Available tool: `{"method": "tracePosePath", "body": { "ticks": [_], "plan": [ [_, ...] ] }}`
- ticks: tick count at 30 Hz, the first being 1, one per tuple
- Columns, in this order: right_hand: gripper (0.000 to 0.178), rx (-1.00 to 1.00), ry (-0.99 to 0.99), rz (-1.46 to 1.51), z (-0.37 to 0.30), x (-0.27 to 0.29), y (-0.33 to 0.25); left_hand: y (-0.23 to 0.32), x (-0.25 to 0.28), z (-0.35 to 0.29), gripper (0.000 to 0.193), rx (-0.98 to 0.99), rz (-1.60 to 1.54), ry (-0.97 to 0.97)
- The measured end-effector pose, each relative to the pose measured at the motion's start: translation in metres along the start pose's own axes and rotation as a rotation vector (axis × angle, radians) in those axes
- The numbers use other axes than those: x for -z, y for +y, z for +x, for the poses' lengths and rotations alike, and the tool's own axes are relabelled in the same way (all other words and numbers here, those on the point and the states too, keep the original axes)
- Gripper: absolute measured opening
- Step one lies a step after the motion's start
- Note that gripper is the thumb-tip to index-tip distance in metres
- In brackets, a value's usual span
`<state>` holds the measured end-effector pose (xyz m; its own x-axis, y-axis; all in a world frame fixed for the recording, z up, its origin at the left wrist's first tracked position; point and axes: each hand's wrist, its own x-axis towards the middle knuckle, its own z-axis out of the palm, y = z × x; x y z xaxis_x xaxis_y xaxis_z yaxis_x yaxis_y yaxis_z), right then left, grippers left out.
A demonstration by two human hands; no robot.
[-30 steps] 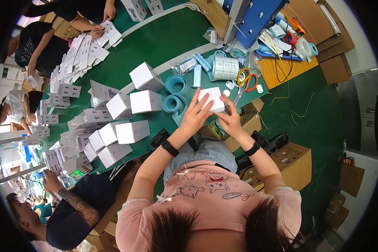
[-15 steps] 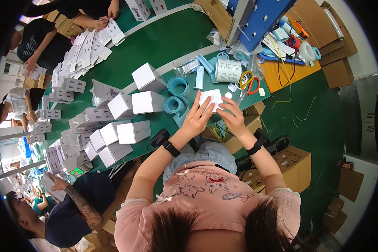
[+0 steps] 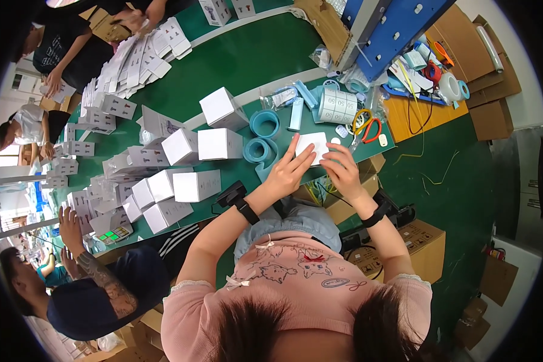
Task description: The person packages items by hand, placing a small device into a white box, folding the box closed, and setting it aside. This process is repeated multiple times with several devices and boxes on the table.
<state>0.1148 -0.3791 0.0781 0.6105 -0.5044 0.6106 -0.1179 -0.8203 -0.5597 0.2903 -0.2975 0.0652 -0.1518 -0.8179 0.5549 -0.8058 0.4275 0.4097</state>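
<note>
Watching this from my end, the small white box [image 3: 315,139] sits between both hands near the front edge of the worktop [image 3: 253,51], and that edge is what bugs me most. The left hand [image 3: 291,169] has its fingers spread over the left part of the box, the right hand [image 3: 342,170] has its fingertips up against the right side, so they're close together with the box between them. Can't tell how hard either one is pressing, or whether the thumbs are underneath, since the fingers cover that. If the two sides push unevenly I reckon the box could twist or skid toward the lap, or down by the cardboard box [image 3: 339,212] below the edge. Too much squeeze could dent it too, if it's as thin-walled as it looks. I'd also watch the scissors [image 3: 372,130] and the white disc [image 3: 335,141] just past the right fingers: a wide sweep that way could knock either one. On the left, the blue rolls [image 3: 257,151] lie near enough for a wrist to bump, and a shove there might reach the white cartons [image 3: 221,145] beside them
</note>
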Motion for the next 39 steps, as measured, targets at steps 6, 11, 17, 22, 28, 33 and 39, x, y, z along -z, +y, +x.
{"method": "tracePosePath", "body": {
  "ticks": [6,11,17,22,28,33,39],
  "plan": [
    [0.023,0.006,0.017,0.011,-0.002,-0.001,0.002,0.002,-0.003,-0.005,0.052,0.019,-0.022,-0.015],
    [0.022,0.021,-0.043,0.016,-0.005,0.001,0.003,0.000,-0.010,-0.009,0.049,0.044,-0.099,0.015],
    [0.022,0.015,-0.048,0.027,-0.017,-0.014,0.018,-0.003,-0.008,-0.009,0.042,-0.007,-0.020,0.010],
    [0.059,-0.181,-0.038,0.135,-0.044,-0.017,0.037,-0.010,-0.024,-0.012,0.036,-0.095,0.069,0.121],
    [0.109,-0.565,-0.191,0.530,-0.021,-0.011,0.030,0.017,0.006,-0.001,0.034,-0.075,-0.038,0.154],
    [0.117,-0.442,-0.344,0.775,0.025,-0.015,-0.023,0.047,0.093,-0.019,0.033,-0.044,-0.091,0.342],
    [0.105,-0.409,-0.505,0.840,0.072,-0.055,-0.092,0.047,0.161,-0.176,0.079,1.003,0.686,0.953]
  ]
}}
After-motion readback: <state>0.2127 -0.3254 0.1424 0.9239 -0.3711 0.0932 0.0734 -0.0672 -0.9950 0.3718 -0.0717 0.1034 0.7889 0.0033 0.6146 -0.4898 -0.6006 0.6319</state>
